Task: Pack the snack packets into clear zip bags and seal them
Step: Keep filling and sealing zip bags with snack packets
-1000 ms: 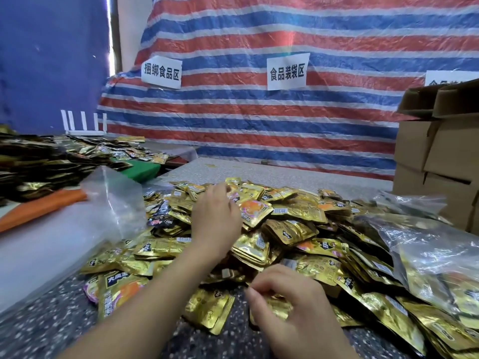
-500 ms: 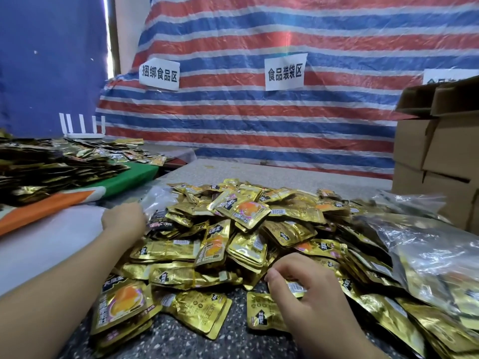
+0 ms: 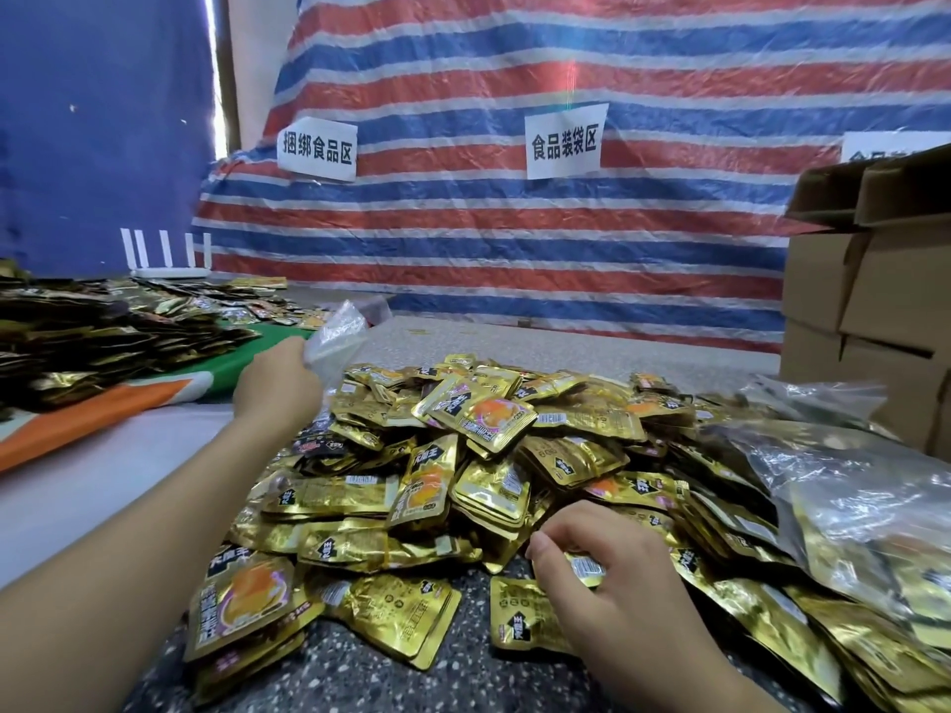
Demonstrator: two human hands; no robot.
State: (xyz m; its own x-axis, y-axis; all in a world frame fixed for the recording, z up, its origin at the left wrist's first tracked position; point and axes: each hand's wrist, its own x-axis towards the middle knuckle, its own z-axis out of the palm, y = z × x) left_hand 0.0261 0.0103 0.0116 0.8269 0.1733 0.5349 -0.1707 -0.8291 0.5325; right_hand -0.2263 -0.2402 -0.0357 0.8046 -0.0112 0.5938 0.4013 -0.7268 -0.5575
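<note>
a clear bag (image 3: 337, 334) is gripped at its lower edge by the left hand (image 3: 280, 380) and is held raised at the far left edge of the packet pile (image 3: 489, 465). half a second ago that hand was seen low at the pile's left side, with only a crumpled bit of clear film beside it; a second ago it was reaching into the middle of the pile. the bag has thus been fetched and lifted, and is judged empty, though its mouth cannot be made out.

the right hand (image 3: 612, 568) is curled at the near edge of the pile, and a gold packet (image 3: 586, 568) is pinched under its fingers. its place is little changed across the three views.

filled bags (image 3: 849, 506) are noted at the right, on top of the pile, beside cartons (image 3: 875, 321).

the step in hand is judged to be the start of a fresh bag: the bag is to be opened before the pinched packet can be put in. no sealing is yet due.
</note>
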